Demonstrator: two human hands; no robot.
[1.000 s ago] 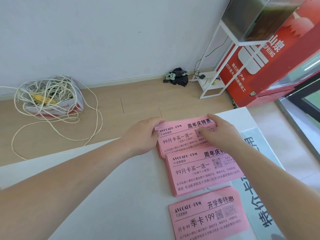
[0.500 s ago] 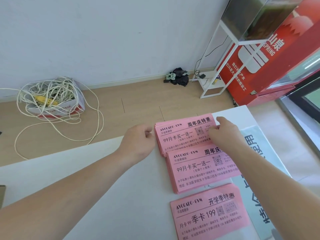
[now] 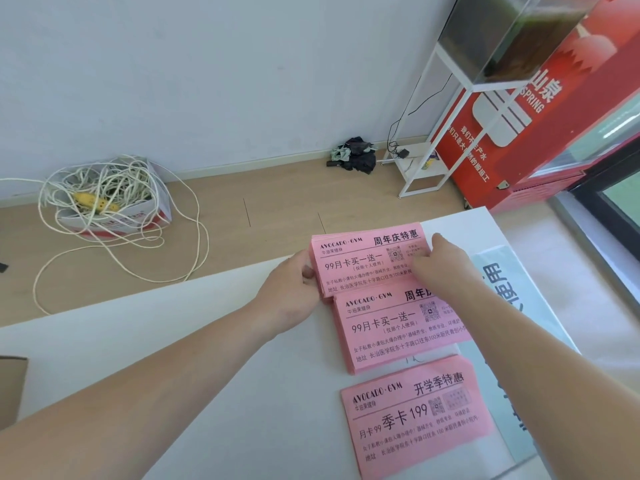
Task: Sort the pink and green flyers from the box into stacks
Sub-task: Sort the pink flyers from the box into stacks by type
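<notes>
Three stacks of pink flyers lie in a row on the white table (image 3: 214, 341). The far pink stack (image 3: 360, 261) overlaps the far edge of the middle pink stack (image 3: 388, 334). The near pink stack (image 3: 415, 417) lies apart, closest to me. My left hand (image 3: 291, 292) is at the far stack's left edge with its fingers curled against it. My right hand (image 3: 443, 265) holds the same stack's right edge, thumb on top and a finger at the far corner. No green flyers are in view.
A cardboard box corner (image 3: 10, 386) shows at the left edge. A pale blue printed sheet (image 3: 498, 285) lies to the right of the stacks. On the floor beyond are a box of tangled white cord (image 3: 110, 202), dark cloth (image 3: 356, 154), a white rack (image 3: 422, 168) and a red cabinet (image 3: 540, 126).
Both hands slid off the top of the far pink stack to its side edges, the left one leftward and the right one rightward. The stack's print now shows.
</notes>
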